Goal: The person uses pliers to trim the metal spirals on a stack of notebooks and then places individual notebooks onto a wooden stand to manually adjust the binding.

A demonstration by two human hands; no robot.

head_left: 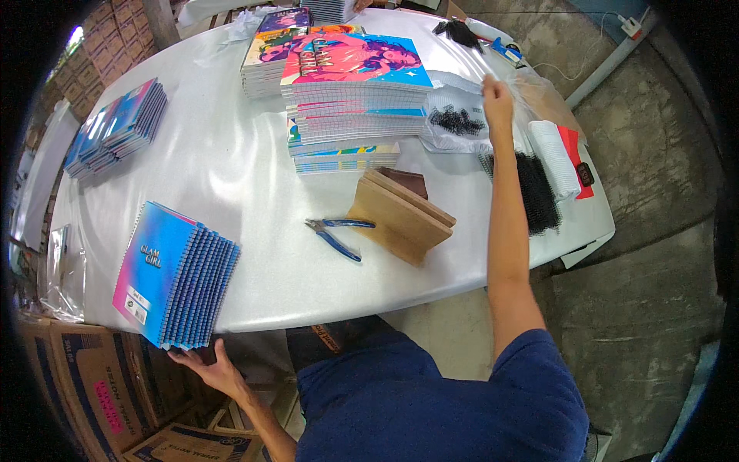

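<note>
Table-top plastic bag (462,104) holds black coils (456,121).

Person seen from above: dark blue short-sleeved shirt; both forearms bare; left hand (212,368) and right hand (496,98) without gloves, rings or watch.

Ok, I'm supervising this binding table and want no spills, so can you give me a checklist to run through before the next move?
1. Left hand under the fanned stack of spiral notebooks: ok, but the stack overhangs the table edge.
2. Right hand at the clear plastic bag: touching; grip cannot tell.
3. Pliers within reach, lying flat: ok.
4. Wooden block resting stable: ok.
5. Tall unbound stack square: not ok, layers offset.
6. Black coils near table edge: not ok.
</note>
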